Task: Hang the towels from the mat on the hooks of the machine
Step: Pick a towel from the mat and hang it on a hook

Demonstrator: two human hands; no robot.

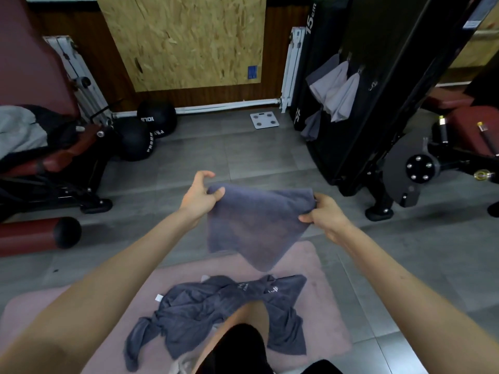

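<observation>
I hold a dark grey towel spread in the air above the pink mat. My left hand pinches its upper left corner and my right hand grips its upper right corner. Below it, a heap of dark grey towels lies crumpled on the mat. At the right stands the black machine, with several grey towels hanging from its hooks. A bare hook shows to the right of them.
Two black medicine balls and a white scale lie on the grey tile floor by the far wall. A red bench with clothes stands at the left. More red and black gym gear sits at the right.
</observation>
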